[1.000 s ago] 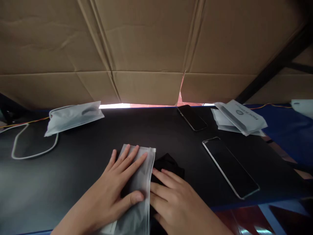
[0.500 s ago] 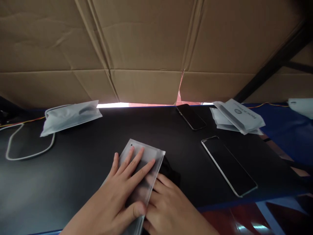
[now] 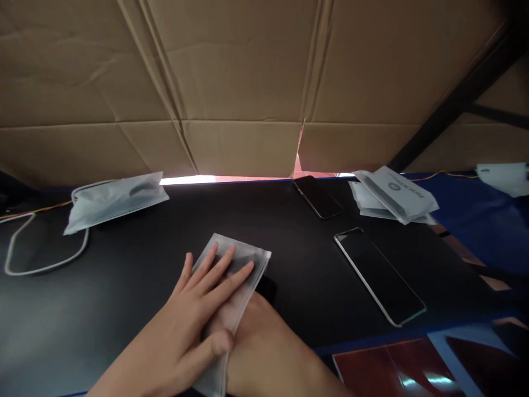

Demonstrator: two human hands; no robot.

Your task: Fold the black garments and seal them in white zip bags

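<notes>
A frosted zip bag (image 3: 237, 320) lies on the black table at the lower centre. My left hand (image 3: 198, 311) presses on top of it with its fingers spread. My right hand (image 3: 258, 331) reaches in at the bag's right edge; its fingers are hidden inside or beneath the bag, and what they hold cannot be made out. A black item (image 3: 266, 289) shows in part just beyond the right hand, against the bag's edge.
Two phones, one near the back (image 3: 317, 197) and a larger one (image 3: 379, 275), lie to the right. White pouches (image 3: 399, 193) are piled behind them. At the left, a filled pouch (image 3: 118, 199) rests by a white cable (image 3: 45, 272). Cardboard (image 3: 239, 71) stands behind the black table (image 3: 136, 264).
My right hand has slid further forward and left, its fingers now covered by the bag. Less of the black item shows. The whole view has shifted slightly.
</notes>
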